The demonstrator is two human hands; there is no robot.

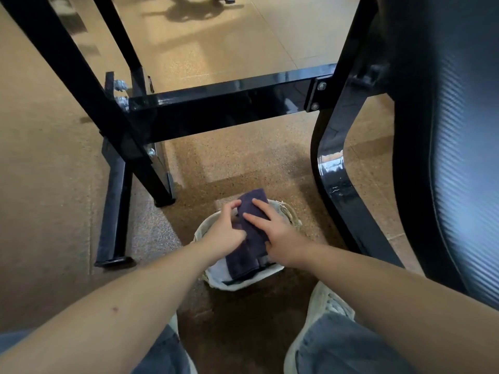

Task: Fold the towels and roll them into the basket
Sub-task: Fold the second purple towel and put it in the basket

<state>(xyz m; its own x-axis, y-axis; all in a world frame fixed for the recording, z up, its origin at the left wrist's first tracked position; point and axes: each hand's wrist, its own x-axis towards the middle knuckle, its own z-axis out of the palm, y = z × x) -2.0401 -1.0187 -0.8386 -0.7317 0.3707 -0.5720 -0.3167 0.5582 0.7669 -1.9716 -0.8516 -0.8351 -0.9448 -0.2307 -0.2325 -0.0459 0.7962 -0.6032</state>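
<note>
The left hand pinches the left edge of the dark towel, thumb on top. The right hand presses spread, straight fingers onto it. The folded towel lies over the basket on the floor, its long axis pointing away from the person and its far end past the rim.

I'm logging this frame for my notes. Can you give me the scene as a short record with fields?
setting: speckled floor next to a black table frame
container: wicker basket with a pale lining, standing on the floor
item: dark towel, folded into a strip, lying across the basket with its far end past the rim
left hand: left hand grips the towel's left edge, fingers curled
right hand: right hand rests flat on top of the towel, fingers straight
task state: towel not yet down inside the basket
</note>
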